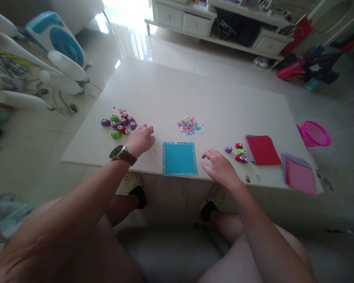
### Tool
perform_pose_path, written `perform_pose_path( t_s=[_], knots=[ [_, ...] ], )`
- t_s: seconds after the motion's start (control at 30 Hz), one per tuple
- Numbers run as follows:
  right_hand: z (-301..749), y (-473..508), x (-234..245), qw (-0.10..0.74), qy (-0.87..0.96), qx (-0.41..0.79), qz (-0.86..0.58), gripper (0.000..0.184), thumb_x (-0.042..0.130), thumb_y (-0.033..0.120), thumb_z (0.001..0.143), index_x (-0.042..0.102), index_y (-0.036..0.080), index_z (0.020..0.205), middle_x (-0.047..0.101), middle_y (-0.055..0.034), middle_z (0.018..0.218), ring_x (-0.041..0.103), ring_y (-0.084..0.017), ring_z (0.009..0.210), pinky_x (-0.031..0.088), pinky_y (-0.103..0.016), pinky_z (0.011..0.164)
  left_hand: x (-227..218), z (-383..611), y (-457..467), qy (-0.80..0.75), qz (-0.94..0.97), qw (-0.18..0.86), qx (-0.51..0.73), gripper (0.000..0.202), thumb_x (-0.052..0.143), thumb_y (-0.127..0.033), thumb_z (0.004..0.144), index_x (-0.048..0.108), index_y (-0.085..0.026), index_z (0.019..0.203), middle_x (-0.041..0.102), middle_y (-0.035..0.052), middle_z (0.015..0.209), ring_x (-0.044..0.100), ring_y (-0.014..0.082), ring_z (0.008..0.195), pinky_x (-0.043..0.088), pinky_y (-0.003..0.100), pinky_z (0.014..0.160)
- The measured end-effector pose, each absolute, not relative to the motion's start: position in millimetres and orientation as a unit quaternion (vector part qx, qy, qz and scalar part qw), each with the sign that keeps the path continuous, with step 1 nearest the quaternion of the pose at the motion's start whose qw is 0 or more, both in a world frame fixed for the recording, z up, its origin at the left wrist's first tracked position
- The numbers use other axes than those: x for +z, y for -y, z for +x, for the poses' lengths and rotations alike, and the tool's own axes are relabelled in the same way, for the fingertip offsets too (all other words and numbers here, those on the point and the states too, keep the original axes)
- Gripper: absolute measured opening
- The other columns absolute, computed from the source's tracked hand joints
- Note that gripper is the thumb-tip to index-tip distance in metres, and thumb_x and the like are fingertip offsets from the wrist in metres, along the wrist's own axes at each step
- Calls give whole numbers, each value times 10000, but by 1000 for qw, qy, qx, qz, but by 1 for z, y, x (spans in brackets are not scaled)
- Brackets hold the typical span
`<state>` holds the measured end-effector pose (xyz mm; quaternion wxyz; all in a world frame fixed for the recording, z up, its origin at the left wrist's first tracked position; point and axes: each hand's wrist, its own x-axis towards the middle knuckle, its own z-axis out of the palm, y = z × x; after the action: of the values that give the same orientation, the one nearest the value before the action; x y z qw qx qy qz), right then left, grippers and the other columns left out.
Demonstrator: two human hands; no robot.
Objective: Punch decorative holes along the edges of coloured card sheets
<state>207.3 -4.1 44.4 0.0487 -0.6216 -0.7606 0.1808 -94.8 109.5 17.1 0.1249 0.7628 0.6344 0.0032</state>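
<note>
A blue square sheet (179, 158) with punched holes along its borders lies at the near edge of the white table (194, 94), between my hands. My left hand (141, 139), with a watch on its wrist, hovers beside a cluster of several small purple, green and red punches (119, 124), fingers curled loosely; whether it holds anything is hidden. My right hand (220, 167) rests open, fingers spread, just right of the blue sheet and near a smaller group of punches (238, 152). A pile of coloured paper bits (188, 125) lies beyond the sheet.
A stack of red and blue sheets (263, 149) and a pink punched stack (300, 175) lie at the right. A pink basket (314, 133) sits past the table's right edge. A fan (57, 39) and white rack stand left. My legs and shoes show under the table.
</note>
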Motion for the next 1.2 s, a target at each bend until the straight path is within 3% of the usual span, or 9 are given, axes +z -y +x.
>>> perform_pose_path(
  t_s=[0.1,0.33,1.07,1.2],
  knots=[
    [207,5,44,32,761,182,-622,126,580,230,929,649,200,1029,678,-88,1110,620,-248,1058,443,-348,912,18,-65,-92,-555,814,170,26,288,481,-273,916,657,-175,1121,656,119,1122,638,254,991,497,361,859],
    [207,6,41,-10,762,186,-620,158,589,253,937,663,195,1064,681,-81,1098,622,-231,1034,450,-322,884,12,-21,-57,-416,886,204,26,254,524,-192,881,655,-198,1099,656,88,1082,618,235,1025,494,337,852],
    [220,-2,42,-27,727,173,-665,178,573,265,922,676,189,1046,698,-86,1117,631,-251,1073,454,-343,899,12,10,-46,-377,905,198,-2,193,534,-182,897,633,-181,1063,619,130,1119,548,292,1083,506,406,838],
    [237,-10,48,-35,669,128,-731,190,529,287,937,680,202,1017,695,-88,1118,637,-263,1050,464,-365,899,10,8,-48,-373,906,200,-2,169,530,-172,886,629,-183,1022,620,121,1117,547,293,1078,506,411,833]
  ],
)
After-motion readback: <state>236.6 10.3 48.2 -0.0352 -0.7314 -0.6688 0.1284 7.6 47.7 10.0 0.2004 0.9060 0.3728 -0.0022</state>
